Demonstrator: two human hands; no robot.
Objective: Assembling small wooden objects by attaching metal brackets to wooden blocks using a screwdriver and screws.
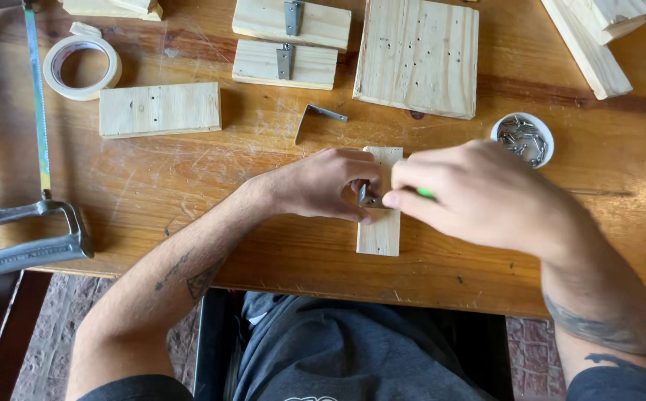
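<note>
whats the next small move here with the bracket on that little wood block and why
Probably keep the left hand pinning the metal bracket on the small wood block and turn the green-handled tool in the right hand. Its tip seems to meet the bracket, though the fingers hide the contact, and the cup of screws sits close by.

- The left hand (pixel 323 182) steadies a small metal bracket (pixel 367 197) on a narrow wood strip (pixel 380 230) lying on the tabletop (pixel 189 186)
- The right hand (pixel 479 197) grips a green-handled tool (pixel 425 193) at the bracket
- A white cup of screws (pixel 523 138) sits just beyond the right hand
- A hacksaw (pixel 26 223) and tape roll (pixel 81 67) lie far left
</note>
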